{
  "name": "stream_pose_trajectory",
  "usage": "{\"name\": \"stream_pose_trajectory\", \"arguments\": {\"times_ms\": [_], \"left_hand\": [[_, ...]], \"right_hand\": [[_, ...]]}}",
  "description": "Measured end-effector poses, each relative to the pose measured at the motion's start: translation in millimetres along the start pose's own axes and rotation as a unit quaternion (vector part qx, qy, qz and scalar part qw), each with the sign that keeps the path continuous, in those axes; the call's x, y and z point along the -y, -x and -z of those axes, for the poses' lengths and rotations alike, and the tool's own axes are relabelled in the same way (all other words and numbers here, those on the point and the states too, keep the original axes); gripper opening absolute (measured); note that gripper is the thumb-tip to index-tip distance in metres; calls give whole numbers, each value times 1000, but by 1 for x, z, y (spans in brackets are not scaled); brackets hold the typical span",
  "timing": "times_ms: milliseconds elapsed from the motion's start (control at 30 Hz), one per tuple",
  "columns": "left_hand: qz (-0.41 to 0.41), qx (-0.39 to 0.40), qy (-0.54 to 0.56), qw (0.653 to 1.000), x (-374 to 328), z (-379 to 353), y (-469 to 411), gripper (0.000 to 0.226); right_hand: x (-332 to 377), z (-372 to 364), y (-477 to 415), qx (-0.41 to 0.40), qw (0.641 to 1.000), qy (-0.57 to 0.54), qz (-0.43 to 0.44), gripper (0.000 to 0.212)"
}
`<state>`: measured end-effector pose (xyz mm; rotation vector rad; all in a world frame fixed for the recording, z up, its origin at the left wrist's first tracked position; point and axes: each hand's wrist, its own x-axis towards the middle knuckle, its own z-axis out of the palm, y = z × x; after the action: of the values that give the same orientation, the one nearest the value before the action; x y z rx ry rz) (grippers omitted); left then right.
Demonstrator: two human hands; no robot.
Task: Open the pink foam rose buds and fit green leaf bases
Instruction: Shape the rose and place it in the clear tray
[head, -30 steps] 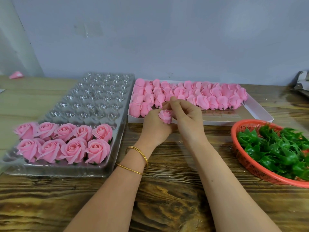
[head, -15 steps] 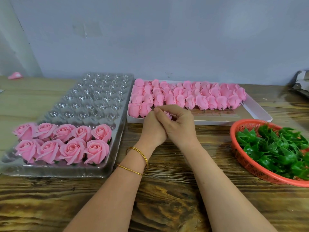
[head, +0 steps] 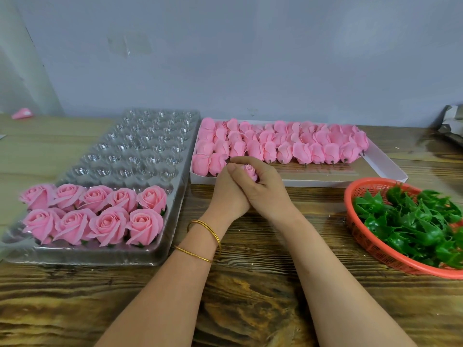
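A pink foam rose bud is cupped between both my hands at the table's middle, only its top showing. My right hand wraps over it and over the fingers of my left hand, which presses in from the left. Behind them a white box holds several rows of closed pink buds. A red basket at the right holds green leaf bases. Several opened roses fill the near end of a clear plastic tray at the left.
The wooden table runs under everything, with bare wood in front of my arms. A small pink piece lies at the far left by the wall. A grey object sits at the far right edge.
My hands have closed together around the bud and lowered a little; a second ago the fingers were pinching its petals with the bud in plain sight.
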<state>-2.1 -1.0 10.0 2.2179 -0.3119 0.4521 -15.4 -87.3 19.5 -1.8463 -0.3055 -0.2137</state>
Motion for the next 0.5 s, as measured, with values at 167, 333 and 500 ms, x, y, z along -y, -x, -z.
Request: {"name": "stream_pose_trajectory", "arguments": {"times_ms": [167, 333, 500], "left_hand": [[2, 29, 10, 1000, 2, -5, -3, 38], [53, 47, 92, 993, -6, -5, 1, 13], [30, 72, 168, 983, -12, 8, 4, 11]], "right_hand": [[1, 8, 0, 48, 998, -36, -24, 35], [2, 17, -1, 100, 992, -64, -49, 38], [7, 27, -2, 83, 986, -131, -68, 36]]}}
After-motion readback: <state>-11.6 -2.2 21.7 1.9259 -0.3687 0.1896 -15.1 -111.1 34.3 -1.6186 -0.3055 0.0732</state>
